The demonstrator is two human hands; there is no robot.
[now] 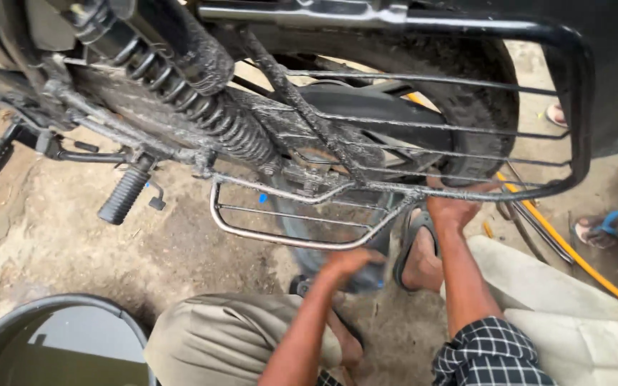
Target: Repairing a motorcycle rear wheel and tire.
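A muddy motorcycle stands close in front of me, its rear tyre (481, 107) behind a black wire side guard (466, 129). My right hand (453, 207) is closed around the guard's lower rail. My left hand (347, 263) is blurred and presses low against the bottom of the rear wheel (302, 236), below a chrome guard loop (287, 241). Something dark lies under its fingers; I cannot tell whether it holds it. My knees in khaki trousers (223, 336) are bent beneath both arms.
A black bucket (8, 325) of water sits at the bottom left. Two footpegs (124, 194) and a coil shock absorber (202, 114) jut out on the left. A yellow hose (581, 259) runs along the ground at right, near another person's sandalled foot (599, 229).
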